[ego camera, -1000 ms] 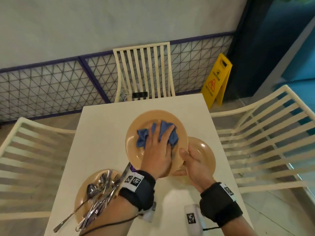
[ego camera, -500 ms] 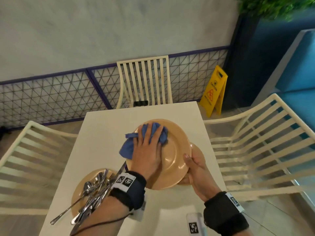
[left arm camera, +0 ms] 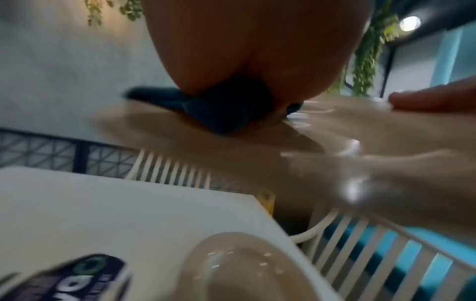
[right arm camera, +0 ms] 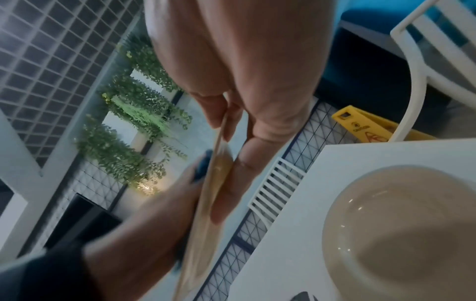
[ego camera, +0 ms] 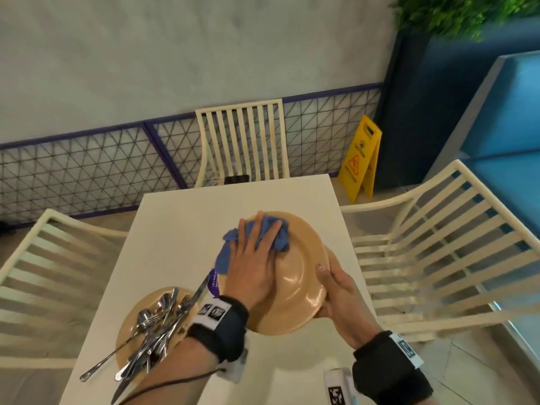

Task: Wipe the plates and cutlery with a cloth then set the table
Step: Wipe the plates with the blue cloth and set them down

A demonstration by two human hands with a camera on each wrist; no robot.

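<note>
A tan plate (ego camera: 295, 287) is held tilted above the white table (ego camera: 181, 229). My right hand (ego camera: 336, 287) grips its right rim, thumb on the upper face and fingers beneath. My left hand (ego camera: 251, 258) lies flat with straight fingers, pressing a crumpled blue cloth (ego camera: 274, 232) on the plate's far left part. The left wrist view shows the cloth (left arm camera: 219, 110) under my palm on the plate (left arm camera: 335, 152). A second tan plate (right arm camera: 399, 224) rests on the table below. Several pieces of cutlery (ego camera: 157, 320) are piled on another plate (ego camera: 131, 325) at the near left.
Cream slatted chairs stand at the far end (ego camera: 242, 141), the left (ego camera: 43, 273) and the right (ego camera: 438, 244) of the table. A yellow caution sign (ego camera: 361, 159) stands on the floor at the far right. A purple-labelled item (ego camera: 213, 283) lies by the cutlery plate.
The right hand has lifted and tilted the plate off the one under it. The left hand has slid the cloth from the plate's middle toward its far left rim.
</note>
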